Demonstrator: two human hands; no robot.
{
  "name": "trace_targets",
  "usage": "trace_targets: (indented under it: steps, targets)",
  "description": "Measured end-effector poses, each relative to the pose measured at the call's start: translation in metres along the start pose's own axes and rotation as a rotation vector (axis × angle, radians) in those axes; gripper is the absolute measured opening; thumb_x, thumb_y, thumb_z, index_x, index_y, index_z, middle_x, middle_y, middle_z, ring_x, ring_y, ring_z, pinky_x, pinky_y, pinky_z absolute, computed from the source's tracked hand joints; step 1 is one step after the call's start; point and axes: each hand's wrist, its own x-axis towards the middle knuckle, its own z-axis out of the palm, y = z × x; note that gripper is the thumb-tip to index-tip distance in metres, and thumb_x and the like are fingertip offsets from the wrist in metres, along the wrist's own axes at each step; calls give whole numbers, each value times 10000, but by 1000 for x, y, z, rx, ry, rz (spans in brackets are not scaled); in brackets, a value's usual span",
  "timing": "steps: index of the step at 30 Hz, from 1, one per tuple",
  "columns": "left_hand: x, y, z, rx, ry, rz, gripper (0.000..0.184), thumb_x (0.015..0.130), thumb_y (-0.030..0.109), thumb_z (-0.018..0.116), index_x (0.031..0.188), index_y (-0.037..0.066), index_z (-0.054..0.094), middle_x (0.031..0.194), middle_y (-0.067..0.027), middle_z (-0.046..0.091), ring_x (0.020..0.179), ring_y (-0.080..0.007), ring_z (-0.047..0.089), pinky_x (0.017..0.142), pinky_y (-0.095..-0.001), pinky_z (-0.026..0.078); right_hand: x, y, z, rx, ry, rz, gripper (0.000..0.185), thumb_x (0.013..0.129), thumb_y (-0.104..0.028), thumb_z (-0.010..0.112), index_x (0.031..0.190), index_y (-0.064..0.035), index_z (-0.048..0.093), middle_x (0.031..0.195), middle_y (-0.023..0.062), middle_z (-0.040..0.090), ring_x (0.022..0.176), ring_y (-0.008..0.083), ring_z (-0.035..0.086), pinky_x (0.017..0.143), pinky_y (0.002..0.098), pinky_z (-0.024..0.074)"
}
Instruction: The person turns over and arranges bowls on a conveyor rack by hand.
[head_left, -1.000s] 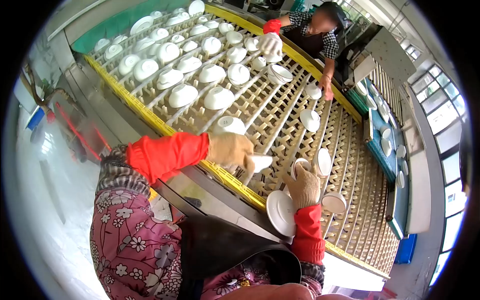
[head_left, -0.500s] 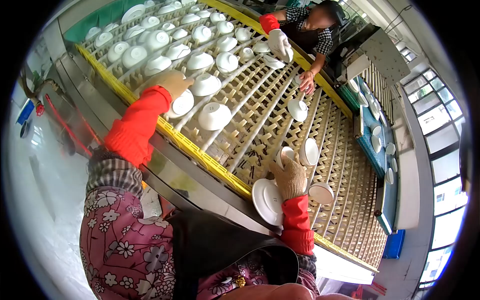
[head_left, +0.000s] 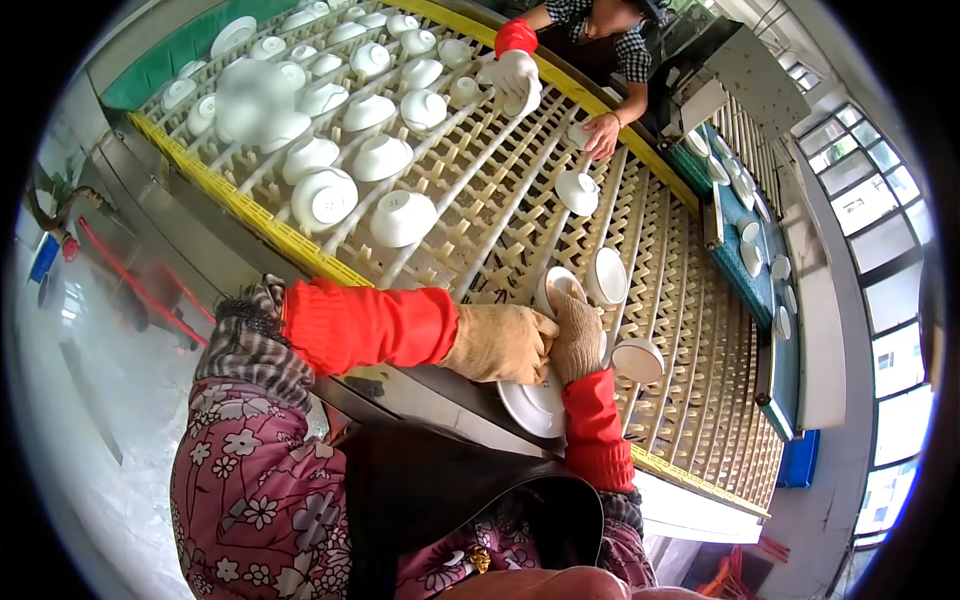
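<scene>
My right hand [head_left: 578, 338], in a tan knitted glove, is closed on a white bowl [head_left: 553, 283] at the near side of the conveyor. Right against it is my left hand [head_left: 500, 343], also gloved, its fingers curled at the upper part of a white plate [head_left: 533, 408]. What those fingertips grip is hidden. The plate leans over the conveyor's near edge. Two more white bowls stand close to my right hand: an upright-tilted bowl [head_left: 607, 276] and a bowl [head_left: 638, 360] with a brownish rim.
The slatted conveyor [head_left: 480, 240] carries several upturned white bowls [head_left: 403, 218] at left, between yellow side rails [head_left: 250, 213]. Across it, a co-worker's gloved hand [head_left: 517, 82] and bare hand [head_left: 602, 136] are at bowls. A teal belt [head_left: 742, 215] with white dishes runs at right.
My left hand has left the bowls at left and come across to the plate beside my right hand. The co-worker's gloved hand has shifted left. The view has moved slightly.
</scene>
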Motion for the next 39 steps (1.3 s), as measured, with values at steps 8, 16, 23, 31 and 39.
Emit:
trace_targets:
  steps: [8,16,23,31,39]
  targets:
    - [25,28,-2,97,-289,-212,428,832,550,836,1017,176,736,972,-40,747,989,-295,759,1055,-505,568,8,-19,-22,295,-6,220,459,943,-301,800,1317,-35,797,1123,200,827,1005,367,805,886,449,637]
    - [49,27,14,-86,-299,-189,343,838,400,816,1162,287,800,1161,-34,803,1082,-328,757,942,-487,574,113,-40,-16,866,285,-93,462,1096,-393,735,1300,19,775,1132,206,813,1067,289,815,868,384,663]
    - [50,39,-3,-37,-415,-393,693,810,437,873,1387,83,725,1339,-111,783,1360,-300,664,1141,-434,500,87,-2,-3,336,210,133,496,1002,-278,791,1370,48,727,1001,189,733,944,296,709,887,411,571]
    - [56,22,31,140,-274,-433,422,910,382,812,1209,102,711,986,-71,782,946,-260,762,828,-410,626,23,71,-24,31,302,320,499,896,-324,882,1284,-30,774,1157,234,815,1059,438,791,965,522,625]
    - [-32,-72,-31,700,116,-722,197,1166,404,616,1210,322,790,902,-17,762,808,-171,780,651,-337,656,18,74,-18,26,178,224,374,967,-380,755,1081,-26,796,964,235,790,885,431,793,842,536,617]
